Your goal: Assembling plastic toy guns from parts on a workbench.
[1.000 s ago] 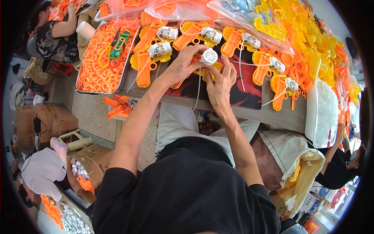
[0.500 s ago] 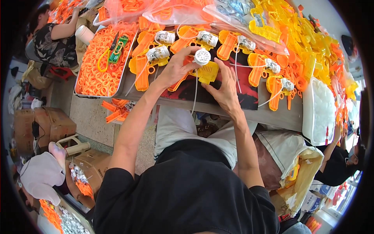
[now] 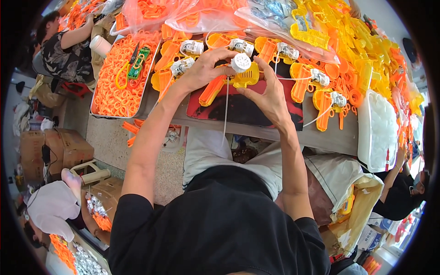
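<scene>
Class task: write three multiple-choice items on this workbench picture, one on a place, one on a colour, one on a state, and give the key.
1. Where does the metal tray of orange rings lie?
A. to the person's left
B. to the person's right
C. on the floor

2. What colour is the plastic shell in the hands?
A. blue
B. yellow
C. black

3. The white round part is
A. lying in the tray
B. sealed in a bag
C. held against the shell

Key: 1 A, the tray sits at the bench's left end. 2 B, it is plainly yellow. 3 C, left hand and right hand grip both.

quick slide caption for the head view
Both hands, left hand and right hand, hold a yellow toy part with a white round piece above a cluttered workbench.
</scene>
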`<state>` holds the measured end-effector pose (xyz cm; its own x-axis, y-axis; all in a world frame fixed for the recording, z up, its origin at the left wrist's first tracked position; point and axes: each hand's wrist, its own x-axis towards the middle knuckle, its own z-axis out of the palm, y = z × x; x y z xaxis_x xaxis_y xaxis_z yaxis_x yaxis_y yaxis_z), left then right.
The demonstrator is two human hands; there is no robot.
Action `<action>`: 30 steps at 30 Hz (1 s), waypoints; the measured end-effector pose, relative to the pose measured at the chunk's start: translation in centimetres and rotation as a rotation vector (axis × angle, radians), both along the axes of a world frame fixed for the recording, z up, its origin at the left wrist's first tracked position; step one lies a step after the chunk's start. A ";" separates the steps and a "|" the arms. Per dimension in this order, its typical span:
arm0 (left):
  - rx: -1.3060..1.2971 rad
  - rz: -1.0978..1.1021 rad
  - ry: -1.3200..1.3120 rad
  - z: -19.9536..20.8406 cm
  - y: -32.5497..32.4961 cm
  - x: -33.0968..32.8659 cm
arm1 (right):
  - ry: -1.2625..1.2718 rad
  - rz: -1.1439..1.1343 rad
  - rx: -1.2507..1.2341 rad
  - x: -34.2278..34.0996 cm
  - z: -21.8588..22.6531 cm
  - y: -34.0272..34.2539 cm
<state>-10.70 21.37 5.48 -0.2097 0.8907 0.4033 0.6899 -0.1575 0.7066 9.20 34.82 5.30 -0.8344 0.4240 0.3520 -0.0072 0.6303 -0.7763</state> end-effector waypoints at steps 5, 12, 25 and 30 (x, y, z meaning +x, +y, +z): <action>-0.061 0.060 -0.422 -2.2 0.3 0.3 | 0.006 0.064 -0.120 0.2 -0.6 0.6; 0.007 0.090 -0.644 -1.8 0.5 1.7 | -0.090 0.154 0.064 0.7 -0.2 0.3; 0.070 0.147 -0.104 -1.2 0.2 2.3 | -0.092 0.257 0.243 -0.2 -0.4 2.2; 0.072 0.171 -0.120 -1.6 -0.5 1.6 | -0.021 0.227 0.142 -0.5 -0.3 1.8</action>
<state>-9.11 20.91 3.84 -0.4053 0.8079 0.4278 0.6227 -0.0986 0.7762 8.69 36.64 4.99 -0.9104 0.1728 0.3759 -0.1455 0.7168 -0.6819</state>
